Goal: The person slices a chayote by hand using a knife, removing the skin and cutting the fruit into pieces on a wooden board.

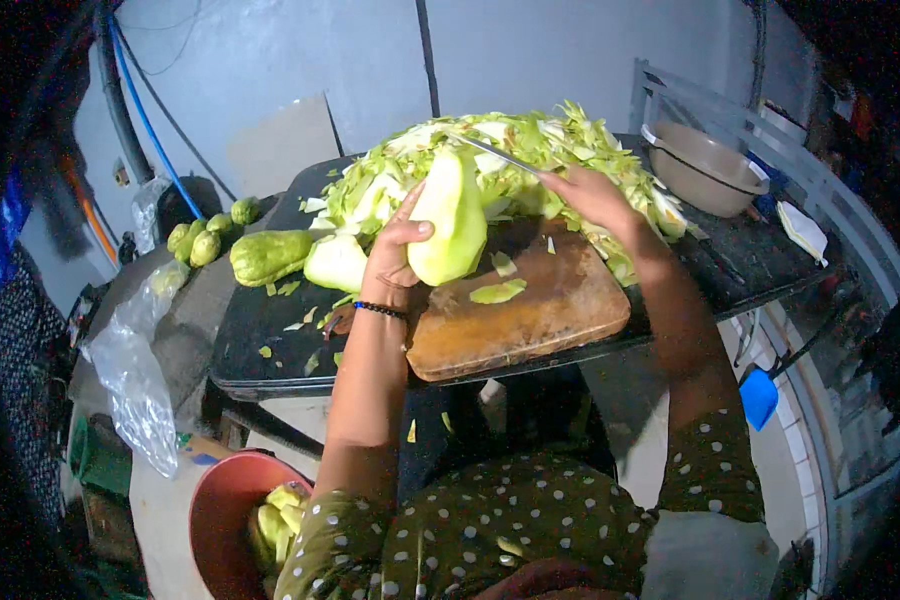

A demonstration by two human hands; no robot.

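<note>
My left hand [396, 247] grips a large peeled chayote [450, 225], held upright over the near left part of a wooden cutting board [540, 315]. In my right hand [589, 196] is a knife [499, 154], its blade pointing left near the top of the chayote. A thin strip of green peel [498, 291] lies on the board. Behind the board rises a big heap of pale green peelings [540, 142]. Left of my left hand sit another peeled chayote [335, 262] and an unpeeled green one [271, 257].
Several small green chayotes [205, 247] and a clear plastic bag [131, 367] lie on the left surface. A red bucket [214, 517] with pale pieces stands below the table at lower left. A beige basin [701, 169] and a folded white cloth [802, 231] are at the table's right end.
</note>
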